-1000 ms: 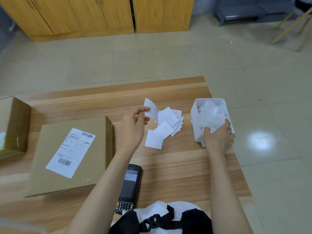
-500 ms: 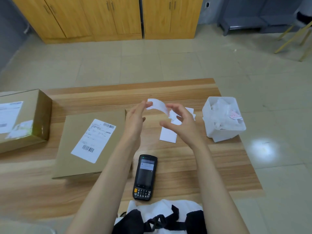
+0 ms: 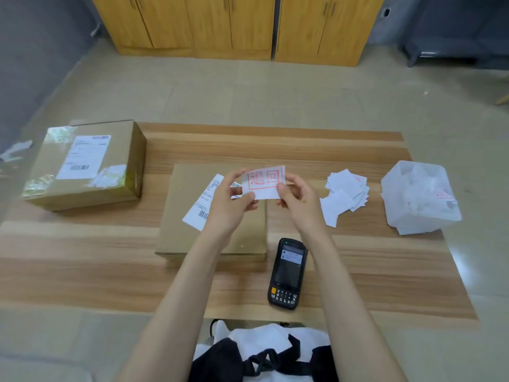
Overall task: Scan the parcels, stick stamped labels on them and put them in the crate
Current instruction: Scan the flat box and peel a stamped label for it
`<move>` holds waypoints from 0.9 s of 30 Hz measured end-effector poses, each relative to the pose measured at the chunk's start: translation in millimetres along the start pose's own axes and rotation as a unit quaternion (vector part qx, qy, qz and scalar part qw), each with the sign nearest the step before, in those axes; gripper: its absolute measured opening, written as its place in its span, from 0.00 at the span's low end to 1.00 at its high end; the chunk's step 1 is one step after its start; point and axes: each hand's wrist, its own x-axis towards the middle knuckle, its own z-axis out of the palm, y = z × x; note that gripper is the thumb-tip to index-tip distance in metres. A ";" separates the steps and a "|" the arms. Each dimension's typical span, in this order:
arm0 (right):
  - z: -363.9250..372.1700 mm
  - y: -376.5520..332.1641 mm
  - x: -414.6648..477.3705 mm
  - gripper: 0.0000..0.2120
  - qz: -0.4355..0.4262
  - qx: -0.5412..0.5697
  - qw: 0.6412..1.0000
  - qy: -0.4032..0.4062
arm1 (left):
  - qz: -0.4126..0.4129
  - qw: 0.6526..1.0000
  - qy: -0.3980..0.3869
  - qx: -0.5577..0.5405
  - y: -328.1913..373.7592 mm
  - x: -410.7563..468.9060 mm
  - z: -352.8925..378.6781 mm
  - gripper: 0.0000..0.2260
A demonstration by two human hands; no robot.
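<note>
Both hands hold a white label with a red stamp point(image 3: 264, 181) above a flat brown parcel point(image 3: 187, 232). My left hand point(image 3: 230, 201) pinches the label's left edge, and my right hand point(image 3: 298, 201) pinches its right lower corner. The parcel's white shipping label point(image 3: 202, 208) is partly hidden behind my left hand. A taller taped parcel point(image 3: 85, 164) with its own shipping label stands at the table's far left. A black handheld scanner point(image 3: 287, 272) lies just right of the flat parcel, screen up. No crate is in view.
A loose pile of white labels point(image 3: 344, 193) lies right of my hands. A white plastic bin point(image 3: 418, 198) full of peeled backing paper stands near the table's right edge. Wooden cupboards point(image 3: 237, 23) line the far wall across a tiled floor.
My right hand left the white bin and came to the label that my left hand held up. Both hands now hold it flat with the red stamp showing. The view has shifted left.
</note>
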 end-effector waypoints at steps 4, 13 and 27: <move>16.7 6.3 -6.4 0.07 0.051 -0.049 0.997 0.037 | -0.030 1.000 0.006 -0.004 -11.0 4.0 -28.2 0.30; 46.4 46.6 -26.1 0.09 0.145 -0.307 0.939 0.058 | -0.119 0.984 0.089 0.098 -65.1 5.9 -40.3 0.05; 66.7 87.6 -30.2 0.07 0.148 -0.365 0.918 0.048 | -0.135 0.953 0.095 0.252 -102.2 7.9 -51.2 0.05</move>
